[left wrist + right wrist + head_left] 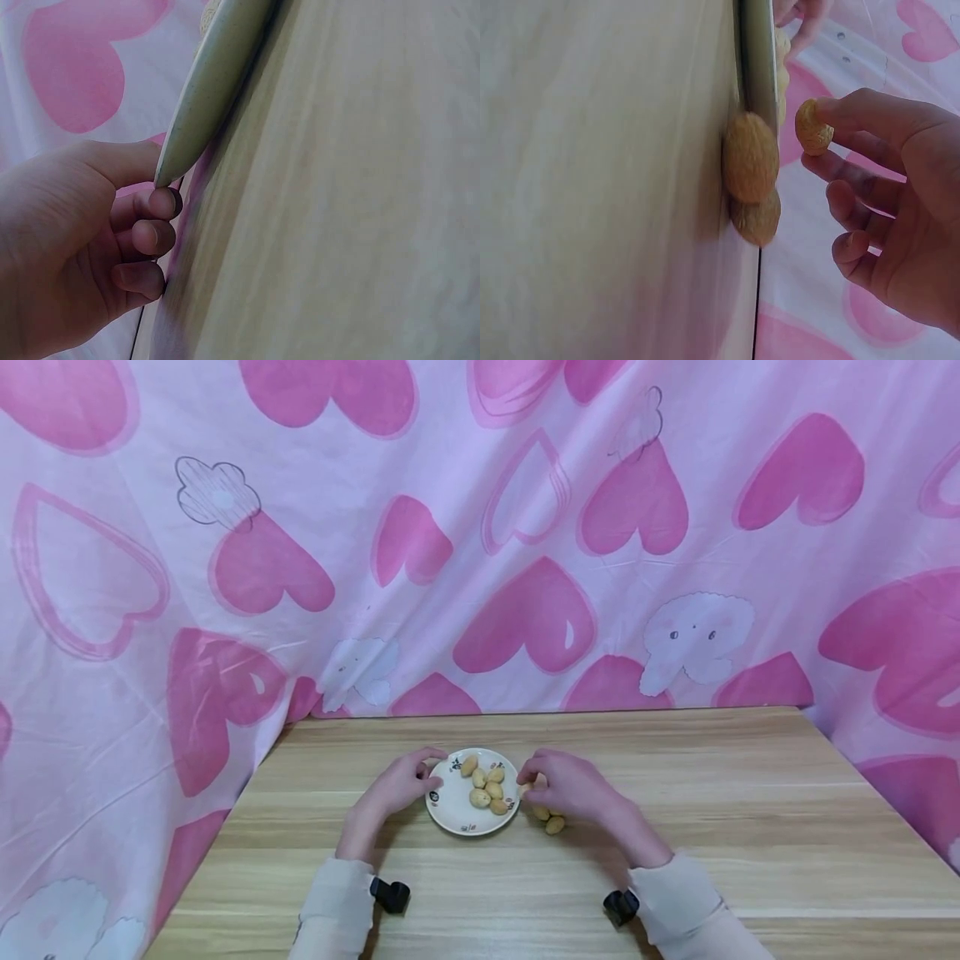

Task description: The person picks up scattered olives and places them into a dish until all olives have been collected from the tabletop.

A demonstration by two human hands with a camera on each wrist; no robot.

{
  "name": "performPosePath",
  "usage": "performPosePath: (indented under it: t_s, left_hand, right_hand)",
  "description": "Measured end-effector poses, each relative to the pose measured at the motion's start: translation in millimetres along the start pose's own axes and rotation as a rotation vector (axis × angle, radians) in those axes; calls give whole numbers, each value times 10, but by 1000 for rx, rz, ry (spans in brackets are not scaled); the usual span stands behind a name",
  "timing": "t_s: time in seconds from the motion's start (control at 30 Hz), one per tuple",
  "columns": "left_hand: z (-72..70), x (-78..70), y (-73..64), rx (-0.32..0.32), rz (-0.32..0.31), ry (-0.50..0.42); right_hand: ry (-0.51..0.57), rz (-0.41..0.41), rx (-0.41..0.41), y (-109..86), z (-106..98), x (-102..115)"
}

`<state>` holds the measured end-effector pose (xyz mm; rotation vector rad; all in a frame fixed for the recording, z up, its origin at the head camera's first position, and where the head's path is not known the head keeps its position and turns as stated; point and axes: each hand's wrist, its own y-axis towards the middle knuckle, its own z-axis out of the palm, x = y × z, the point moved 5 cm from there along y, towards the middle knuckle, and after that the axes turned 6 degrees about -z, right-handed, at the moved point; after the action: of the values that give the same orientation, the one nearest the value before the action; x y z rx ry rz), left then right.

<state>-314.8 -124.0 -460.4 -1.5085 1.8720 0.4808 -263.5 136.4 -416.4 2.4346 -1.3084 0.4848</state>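
A round white plate point(450, 817) with small dark printed motifs lies on the table and bears several tan walnuts point(480, 797) in their shells. At its left edge my left hand point(401, 783) pinches the rim between thumb and fingers; in the left wrist view this hand point(82, 232) is at the rim of the plate point(214, 90), its other fingers curled below. My right hand point(573, 783) is just right of the plate. Between its thumb and fingertips it holds one walnut point(814, 127), raised off the table. Loose walnuts point(554, 825) lie under and beside that hand, partly hidden by it.
The wooden table point(750, 827) reaches back to a pink and white curtain point(525, 568) with hearts, which also hangs along both sides. A black wrist device point(391, 895) sits on the left forearm and another black device point(621, 907) on the right.
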Motion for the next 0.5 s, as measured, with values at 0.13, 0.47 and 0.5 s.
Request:
performPosePath:
  t_s: [0.13,0.47,0.5]
  left_hand:
    - [-1,10,3,3,0,4]
    - [-6,3,-1,3,-2,-5]
    - [-6,3,-2,2,-1,-3]
  right_hand:
    - [-2,-31,0,17,35,81]
    - [-21,-146,-6,60,120,300]
    - [-26,-153,3,67,137,317]
